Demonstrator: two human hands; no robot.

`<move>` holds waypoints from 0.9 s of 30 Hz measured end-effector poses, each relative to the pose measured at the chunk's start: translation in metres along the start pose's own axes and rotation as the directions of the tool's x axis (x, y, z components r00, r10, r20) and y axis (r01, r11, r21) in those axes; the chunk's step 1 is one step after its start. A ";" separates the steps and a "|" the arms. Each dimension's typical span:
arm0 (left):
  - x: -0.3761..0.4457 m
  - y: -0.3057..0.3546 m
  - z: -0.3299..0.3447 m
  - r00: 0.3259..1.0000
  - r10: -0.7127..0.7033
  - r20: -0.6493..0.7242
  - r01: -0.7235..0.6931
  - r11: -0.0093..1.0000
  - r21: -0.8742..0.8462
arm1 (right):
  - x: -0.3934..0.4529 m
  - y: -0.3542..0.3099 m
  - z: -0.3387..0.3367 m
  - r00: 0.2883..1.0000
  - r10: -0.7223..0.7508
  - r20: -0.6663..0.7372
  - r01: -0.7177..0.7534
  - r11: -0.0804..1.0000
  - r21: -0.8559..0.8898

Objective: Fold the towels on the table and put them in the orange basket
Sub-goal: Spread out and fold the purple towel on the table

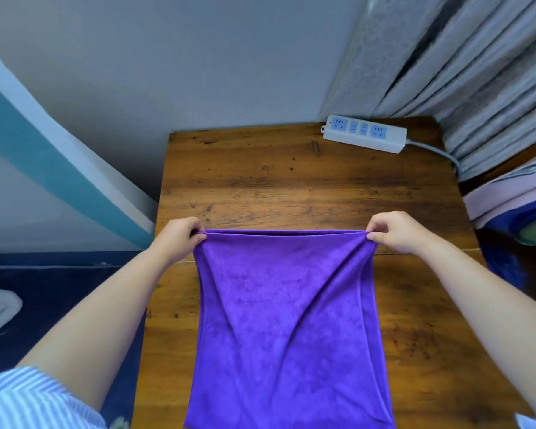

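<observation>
Towel: the purple towel (pixel 285 320) hangs doubled over the wooden table (pixel 291 181), top edge pulled taut so the layers line up.
Left hand: the left hand (pixel 180 239) pinches the top-left corner.
Right hand: the right hand (pixel 393 232) pinches the top-right corner, spreading the cloth flat.
Basket: no orange basket in view.
Corner: a power strip (pixel 364 133) sits well clear.

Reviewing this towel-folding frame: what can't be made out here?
Head view:
- Purple towel: near end cut off by the bottom edge.
- Orange basket: not in view.
- Pinched corners: hidden by the fingers of the left hand and right hand.
- Stack at right: cropped by the frame edge, items unclear.
</observation>
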State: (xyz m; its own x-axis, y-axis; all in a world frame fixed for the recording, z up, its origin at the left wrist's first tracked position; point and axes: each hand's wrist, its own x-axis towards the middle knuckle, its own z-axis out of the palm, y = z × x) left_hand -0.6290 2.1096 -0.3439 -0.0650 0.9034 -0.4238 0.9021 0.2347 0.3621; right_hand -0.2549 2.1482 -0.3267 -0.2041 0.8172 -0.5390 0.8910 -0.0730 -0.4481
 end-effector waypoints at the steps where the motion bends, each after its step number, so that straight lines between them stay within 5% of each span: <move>1: -0.008 0.000 -0.004 0.999 0.011 -0.030 -0.011 1.000 0.017 | -0.008 -0.004 -0.001 1.000 -0.015 -0.012 0.015 1.000 -0.019; 10: -0.084 0.001 -0.038 0.987 0.079 -0.139 -0.056 0.985 0.162 | -0.078 -0.025 -0.010 0.969 -0.190 -0.157 0.159 0.968 -0.195; 16: -0.139 0.013 -0.063 0.972 0.220 -0.076 -0.164 0.878 0.450 | -0.129 -0.054 -0.019 0.936 -0.203 -0.287 0.079 0.917 -0.390; 18: -0.153 0.023 -0.078 0.965 0.215 -0.153 -0.123 0.881 0.457 | -0.145 -0.071 -0.030 0.919 -0.204 -0.336 0.025 0.883 -0.469; 20: -0.175 0.032 -0.101 0.917 0.202 -0.344 -0.081 0.939 0.334 | -0.174 -0.088 -0.050 0.844 -0.222 -0.489 0.006 0.914 -0.406; 24: -0.212 0.055 -0.133 0.659 0.214 -0.721 -0.201 0.974 0.106 | -0.225 -0.110 -0.071 0.497 -0.276 -0.822 0.114 0.961 -0.254; 27: -0.239 0.066 -0.138 0.796 0.138 -0.590 -0.007 0.976 0.218 | -0.250 -0.123 -0.056 0.647 -0.205 -0.734 -0.016 0.959 -0.282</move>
State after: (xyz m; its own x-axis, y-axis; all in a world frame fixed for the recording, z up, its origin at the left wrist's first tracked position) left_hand -0.6127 1.9587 -0.1037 -0.1791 0.9628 0.2022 0.9739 0.1443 0.1754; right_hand -0.2911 1.9846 -0.0965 -0.0166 0.9636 0.2668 0.9724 0.0777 -0.2200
